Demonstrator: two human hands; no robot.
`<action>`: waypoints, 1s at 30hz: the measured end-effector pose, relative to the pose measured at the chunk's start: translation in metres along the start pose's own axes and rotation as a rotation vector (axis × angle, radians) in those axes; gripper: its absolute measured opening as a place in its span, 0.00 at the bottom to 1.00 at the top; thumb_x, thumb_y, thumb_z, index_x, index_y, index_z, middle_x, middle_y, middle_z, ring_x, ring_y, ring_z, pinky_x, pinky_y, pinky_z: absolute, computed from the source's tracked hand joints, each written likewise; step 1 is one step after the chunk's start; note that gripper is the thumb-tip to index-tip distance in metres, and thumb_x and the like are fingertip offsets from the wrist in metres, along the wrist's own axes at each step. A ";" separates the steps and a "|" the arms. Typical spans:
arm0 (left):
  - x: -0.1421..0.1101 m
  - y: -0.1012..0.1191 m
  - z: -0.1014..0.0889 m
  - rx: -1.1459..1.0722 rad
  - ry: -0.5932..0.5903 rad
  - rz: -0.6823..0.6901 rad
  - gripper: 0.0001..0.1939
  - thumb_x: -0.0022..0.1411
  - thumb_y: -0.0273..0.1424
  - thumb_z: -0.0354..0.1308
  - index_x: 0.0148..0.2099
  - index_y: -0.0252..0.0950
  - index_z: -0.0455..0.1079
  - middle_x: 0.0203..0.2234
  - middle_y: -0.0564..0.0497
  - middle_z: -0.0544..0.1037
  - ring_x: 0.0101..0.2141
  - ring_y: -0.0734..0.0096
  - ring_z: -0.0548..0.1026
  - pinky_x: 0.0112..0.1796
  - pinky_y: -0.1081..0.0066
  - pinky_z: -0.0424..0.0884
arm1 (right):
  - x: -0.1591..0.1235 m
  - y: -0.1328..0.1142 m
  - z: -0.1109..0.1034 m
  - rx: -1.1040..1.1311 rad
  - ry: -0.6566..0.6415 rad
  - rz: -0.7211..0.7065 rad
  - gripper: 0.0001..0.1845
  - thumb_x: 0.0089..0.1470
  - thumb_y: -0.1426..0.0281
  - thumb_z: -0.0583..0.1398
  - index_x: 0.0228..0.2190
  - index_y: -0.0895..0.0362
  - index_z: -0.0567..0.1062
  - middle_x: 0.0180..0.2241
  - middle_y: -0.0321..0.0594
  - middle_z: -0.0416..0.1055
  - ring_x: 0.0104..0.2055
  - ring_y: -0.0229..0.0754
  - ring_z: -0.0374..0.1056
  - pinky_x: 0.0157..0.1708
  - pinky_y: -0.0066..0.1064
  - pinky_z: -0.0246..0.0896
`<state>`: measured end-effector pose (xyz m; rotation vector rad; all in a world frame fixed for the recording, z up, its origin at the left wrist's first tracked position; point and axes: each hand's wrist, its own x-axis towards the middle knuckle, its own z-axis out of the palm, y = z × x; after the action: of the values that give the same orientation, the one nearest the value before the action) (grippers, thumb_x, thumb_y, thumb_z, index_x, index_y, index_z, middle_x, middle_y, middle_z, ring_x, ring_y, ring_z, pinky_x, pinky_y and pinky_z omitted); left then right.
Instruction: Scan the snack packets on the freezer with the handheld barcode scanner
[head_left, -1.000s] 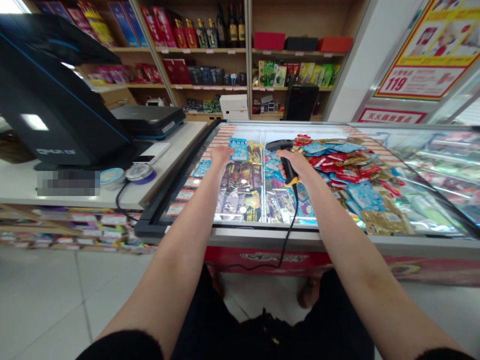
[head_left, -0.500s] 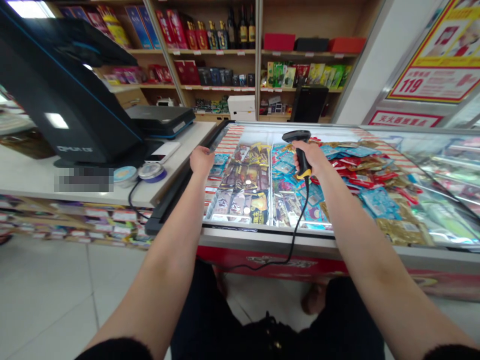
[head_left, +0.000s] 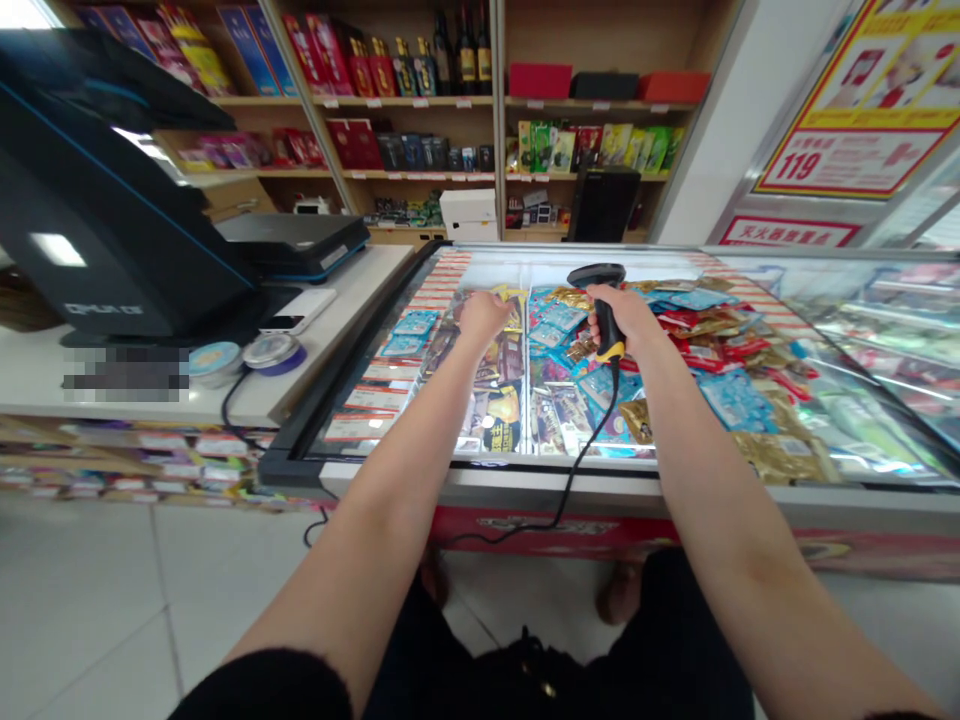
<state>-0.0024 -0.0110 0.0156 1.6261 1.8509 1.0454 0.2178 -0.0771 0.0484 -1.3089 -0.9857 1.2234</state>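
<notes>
My right hand (head_left: 624, 318) is closed around the grip of a black and yellow barcode scanner (head_left: 609, 325), held above the chest freezer (head_left: 577, 470). Its black cord hangs down over the freezer's front. My left hand (head_left: 484, 320) is over the left compartment, by yellow ice cream packets (head_left: 514, 310). Its fingers are loosely bent and look a little apart, with nothing visible in them; whether they touch a packet, I cannot tell. Under that forearm lie dark ice cream packets (head_left: 501, 408). Blue, red and gold packets (head_left: 739, 395) fill the compartments on the right.
To the left, a white counter (head_left: 352, 290) carries a black checkout machine (head_left: 112, 230), a flat scale (head_left: 292, 240), a white phone-like device (head_left: 300, 310) and two round tubs (head_left: 274, 352). Behind the freezer stand wooden shelves (head_left: 416, 103) with bottles and boxes.
My left hand has moved right, from the freezer's left side to the packets in the left compartment. The scanner stays in my right hand, almost in place. The view has shifted slightly.
</notes>
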 end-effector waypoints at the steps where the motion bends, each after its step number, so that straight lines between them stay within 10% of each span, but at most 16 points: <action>1: -0.004 0.008 0.010 0.100 -0.052 0.027 0.12 0.56 0.40 0.65 0.34 0.35 0.75 0.38 0.37 0.81 0.50 0.49 0.77 0.50 0.64 0.67 | -0.001 0.000 -0.003 -0.009 0.004 0.004 0.09 0.58 0.65 0.61 0.30 0.56 0.70 0.16 0.36 0.67 0.15 0.38 0.62 0.15 0.29 0.60; 12: -0.035 0.050 0.072 0.364 -0.054 0.157 0.34 0.54 0.55 0.64 0.50 0.32 0.75 0.53 0.32 0.76 0.59 0.40 0.67 0.56 0.55 0.64 | -0.016 -0.001 -0.022 -0.061 0.088 -0.024 0.08 0.57 0.66 0.62 0.29 0.57 0.71 0.14 0.36 0.67 0.14 0.40 0.62 0.13 0.30 0.60; 24: -0.007 0.057 0.083 0.140 -0.070 0.127 0.09 0.54 0.35 0.64 0.34 0.35 0.75 0.34 0.44 0.80 0.45 0.56 0.78 0.45 0.67 0.70 | -0.014 0.000 -0.024 -0.033 0.063 -0.014 0.10 0.57 0.66 0.62 0.28 0.56 0.69 0.14 0.36 0.67 0.13 0.38 0.62 0.12 0.28 0.60; 30: -0.001 0.053 0.083 -0.347 -0.092 -0.075 0.04 0.51 0.25 0.63 0.27 0.34 0.69 0.23 0.51 0.74 0.32 0.65 0.78 0.34 0.69 0.74 | -0.015 0.000 -0.021 0.006 0.024 0.013 0.09 0.59 0.66 0.60 0.29 0.56 0.68 0.14 0.35 0.66 0.13 0.38 0.62 0.12 0.27 0.59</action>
<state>0.0938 0.0080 0.0074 1.3677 1.5559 1.1631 0.2363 -0.0950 0.0488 -1.3245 -0.9573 1.2171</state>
